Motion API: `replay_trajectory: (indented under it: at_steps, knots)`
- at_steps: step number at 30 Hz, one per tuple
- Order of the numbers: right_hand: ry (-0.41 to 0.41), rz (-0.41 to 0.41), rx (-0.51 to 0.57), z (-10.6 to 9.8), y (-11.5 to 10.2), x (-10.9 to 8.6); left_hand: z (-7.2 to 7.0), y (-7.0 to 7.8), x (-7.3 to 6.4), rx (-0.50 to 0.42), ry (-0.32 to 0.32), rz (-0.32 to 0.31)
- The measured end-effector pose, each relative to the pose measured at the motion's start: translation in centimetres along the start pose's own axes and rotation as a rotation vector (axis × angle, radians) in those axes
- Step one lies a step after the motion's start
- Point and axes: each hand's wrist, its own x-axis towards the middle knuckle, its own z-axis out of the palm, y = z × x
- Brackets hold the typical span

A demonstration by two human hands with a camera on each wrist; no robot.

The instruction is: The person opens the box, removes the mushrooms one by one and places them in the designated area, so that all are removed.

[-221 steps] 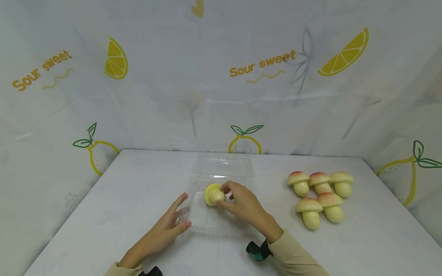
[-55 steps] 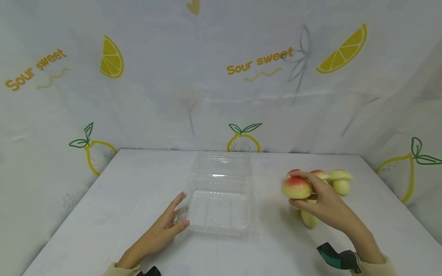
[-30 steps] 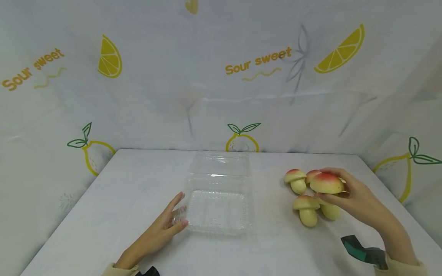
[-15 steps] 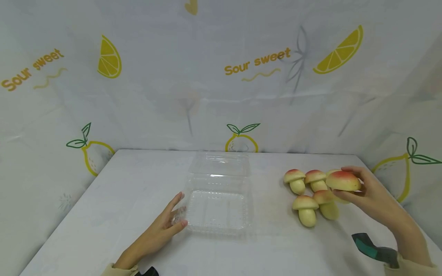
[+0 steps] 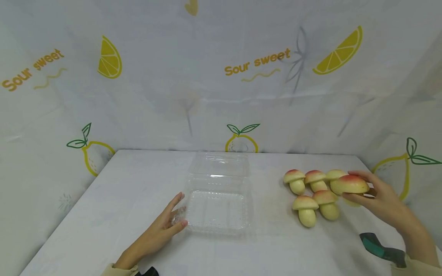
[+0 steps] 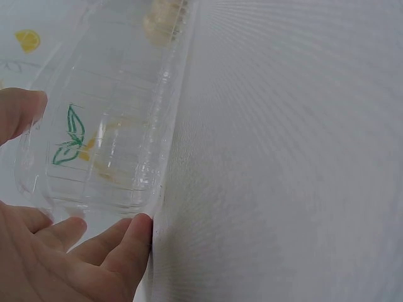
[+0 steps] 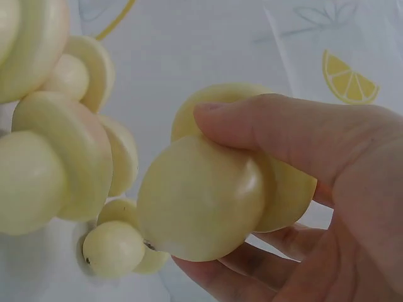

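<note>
At the right end of a group of mushrooms, my right hand [image 5: 383, 199] holds a mushroom [image 5: 352, 184] with a red-tinged cap. In the right wrist view its pale round stem [image 7: 201, 198] faces the camera, and the thumb presses the cap. Several more mushrooms [image 5: 305, 211] lie in two rows just left of it. A clear plastic clamshell box [image 5: 218, 211] sits mid-table, lid [image 5: 221, 164] folded back, nothing inside. My left hand [image 5: 160, 230] rests at the box's left side, fingers spread and touching its wall; the left wrist view shows fingertips [image 6: 140, 223] along the rim.
The white tabletop [image 5: 103, 214] runs back to a pale cloth backdrop [image 5: 165, 96] printed with lemons and lettering. A black and green wrist-camera mount [image 5: 374, 245] sits below my right wrist.
My right hand has carried the mushroom from over the box to the right, past the other mushrooms, and lowered it slightly at their right end. My left hand stays at the box.
</note>
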Motion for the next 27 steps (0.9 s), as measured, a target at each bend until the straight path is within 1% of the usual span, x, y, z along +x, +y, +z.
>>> replay_trajectory:
  at_steps: [3, 8, 12, 17, 22, 27]
  knots:
    - [-0.017, 0.023, -0.015, -0.1, 0.5, -0.2, 0.0, 0.0, 0.0, -0.001, 0.004, -0.002]
    - [-0.07, 0.09, -0.043, -0.3, 1.3, -0.3, 0.1, 0.0, 0.1, -0.003, -0.002, 0.004]
    - [-0.092, 0.112, -0.046, -0.2, 1.9, -0.2, 0.1, 0.0, 0.1, -0.007, -0.001, 0.001]
    - [-0.094, 0.121, -0.036, -0.1, 2.5, -0.2, 0.1, -0.1, 0.1, -0.008, 0.0, 0.004]
    - [-0.088, 0.12, -0.055, 0.1, 3.1, -0.3, 0.0, -0.1, 0.0, -0.01, -0.007, 0.014]
    - [-0.103, 0.114, -0.063, 0.3, 3.8, -0.3, 0.0, 0.1, 0.0, 0.008, -0.016, 0.028]
